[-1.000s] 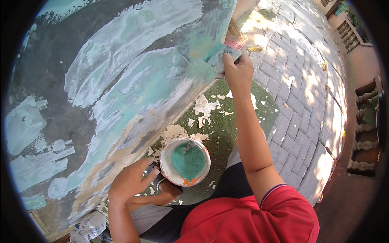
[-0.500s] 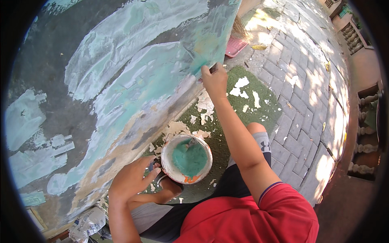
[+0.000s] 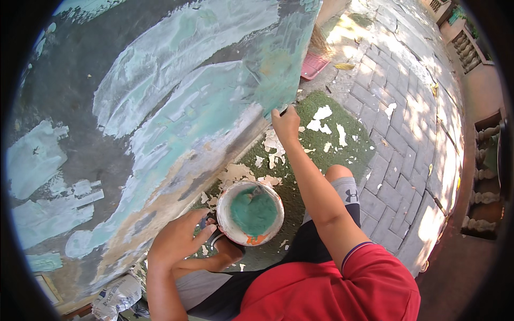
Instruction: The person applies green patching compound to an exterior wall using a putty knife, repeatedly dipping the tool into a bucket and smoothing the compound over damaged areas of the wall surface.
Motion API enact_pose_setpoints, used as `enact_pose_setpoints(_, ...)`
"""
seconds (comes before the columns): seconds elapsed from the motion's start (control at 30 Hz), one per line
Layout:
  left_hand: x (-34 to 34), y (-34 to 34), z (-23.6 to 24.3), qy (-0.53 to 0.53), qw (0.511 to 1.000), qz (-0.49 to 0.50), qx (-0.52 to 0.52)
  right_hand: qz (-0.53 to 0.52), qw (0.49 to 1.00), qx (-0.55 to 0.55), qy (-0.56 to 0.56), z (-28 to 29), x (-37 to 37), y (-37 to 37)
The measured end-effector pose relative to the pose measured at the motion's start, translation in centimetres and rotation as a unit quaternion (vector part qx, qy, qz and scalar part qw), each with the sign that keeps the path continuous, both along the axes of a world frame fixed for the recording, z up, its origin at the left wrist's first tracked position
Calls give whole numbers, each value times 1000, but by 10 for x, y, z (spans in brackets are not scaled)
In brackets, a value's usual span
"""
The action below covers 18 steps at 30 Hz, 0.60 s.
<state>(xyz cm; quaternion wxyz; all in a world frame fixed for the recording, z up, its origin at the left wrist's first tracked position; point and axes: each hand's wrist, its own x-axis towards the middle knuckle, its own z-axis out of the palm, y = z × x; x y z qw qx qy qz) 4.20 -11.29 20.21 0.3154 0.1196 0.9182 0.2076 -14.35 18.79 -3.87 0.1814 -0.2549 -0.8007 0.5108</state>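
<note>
My right hand (image 3: 286,120) grips a mostly hidden scraper (image 3: 274,113) at the lower edge of the wall (image 3: 195,107), which is smeared with mint and pale filler over dark grey. My left hand (image 3: 179,238) is open, fingers loosely bent and apart, just left of a white bucket (image 3: 225,211) above my foot. Teal paste (image 3: 250,216) coats the bucket's inside, with what looks like a small tool (image 3: 257,192) partly sunk in it.
Peeled white flakes (image 3: 273,147) litter a green mat (image 3: 337,150). A pink dustpan (image 3: 313,65) and straw broom (image 3: 318,40) lie beyond. Grey pavers (image 3: 399,160) run along the right to a low wall with balusters (image 3: 484,171). A crumpled bag (image 3: 115,297) sits lower left.
My right hand with the scraper has moved down and toward me along the wall's lower part, uncovering the pink dustpan. My left hand has barely moved.
</note>
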Motion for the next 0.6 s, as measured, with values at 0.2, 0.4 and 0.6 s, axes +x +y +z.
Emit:
enact_pose_setpoints(0.2,1,-3,-3,-1,1000,3,-1,41,984,-145,92,129,7,-3)
enact_pose_setpoints(0.4,-1,-8,-7,10,1000,-2,13,40,955,-242,165,195,42,24)
enact_pose_setpoints(0.6,-7,7,1,-13,1000,-3,8,15,992,-91,81,79,24,31)
